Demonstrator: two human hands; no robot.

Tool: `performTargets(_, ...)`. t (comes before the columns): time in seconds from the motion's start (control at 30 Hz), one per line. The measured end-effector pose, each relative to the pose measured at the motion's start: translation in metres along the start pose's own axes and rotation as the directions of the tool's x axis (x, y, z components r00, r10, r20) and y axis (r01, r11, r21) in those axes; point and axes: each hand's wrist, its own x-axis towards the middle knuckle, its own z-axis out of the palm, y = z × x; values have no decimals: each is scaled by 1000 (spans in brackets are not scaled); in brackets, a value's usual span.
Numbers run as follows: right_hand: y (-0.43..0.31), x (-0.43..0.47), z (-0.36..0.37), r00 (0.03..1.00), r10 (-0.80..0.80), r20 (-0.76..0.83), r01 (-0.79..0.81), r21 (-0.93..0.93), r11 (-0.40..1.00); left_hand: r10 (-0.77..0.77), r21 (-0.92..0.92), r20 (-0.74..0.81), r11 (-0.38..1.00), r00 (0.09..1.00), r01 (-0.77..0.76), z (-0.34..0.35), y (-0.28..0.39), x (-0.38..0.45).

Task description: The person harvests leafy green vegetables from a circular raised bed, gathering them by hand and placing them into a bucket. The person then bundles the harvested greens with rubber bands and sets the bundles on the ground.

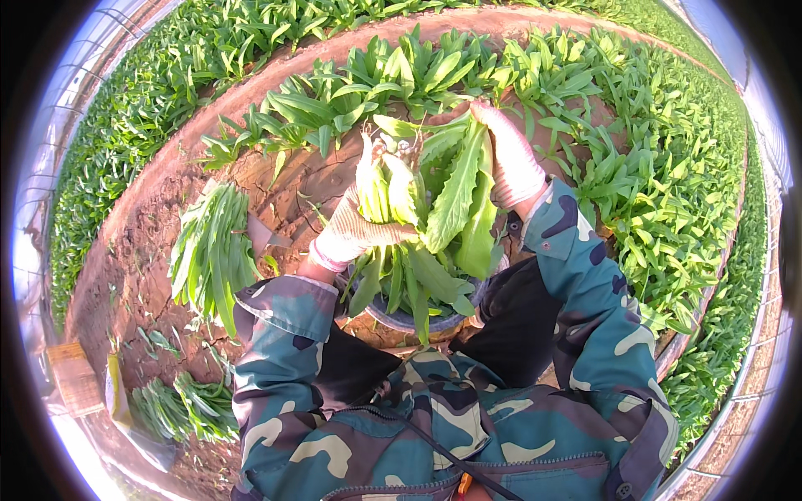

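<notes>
My left hand (360, 235), in a pale ribbed work glove, is closed around a bunch of long-leaved lettuce (391, 194). The white cut ends point up and away from me, and the leaves hang down below my thumb. Gloved in the same way, my right hand (510, 156) grips more lettuce leaves (460, 188) by their upper end, just right of the bunch. Thin roots show between the two hands. Below them, between my knees, is a round grey-blue basin (395, 320), mostly covered by the leaves.
Lettuce plants (407, 69) grow ahead, with a dense bed (664, 181) at right. Left on the bare soil (141, 250) lies a lettuce bundle (213, 250) beside a flat blade (260, 235). More bundles (182, 404), a yellow strip-like object (117, 385) and a wooden block (74, 379) are lower left.
</notes>
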Motion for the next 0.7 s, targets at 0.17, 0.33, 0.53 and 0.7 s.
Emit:
performTargets(0.17, 31, 5, 14, 971, -14, -240, 41, 108, 993, -98, -104, 135, 988, 986, 113, 1, -13, 3)
performTargets(0.33, 39, 6, 8, 977, -7, -212, 33, 117, 993, -115, -46, 108, 992, 988, 120, 4, -23, 5)
performTargets(0.53, 18, 4, -21, 961, 56, 270, -64, 19, 998, -143, -198, 139, 965, 980, 169, -5, -20, -1)
performTargets(0.7, 14, -5, -27, 957, 49, 286, -2, -160, 987, -189, -307, 99, 928, 977, 210, -5, -19, -10)
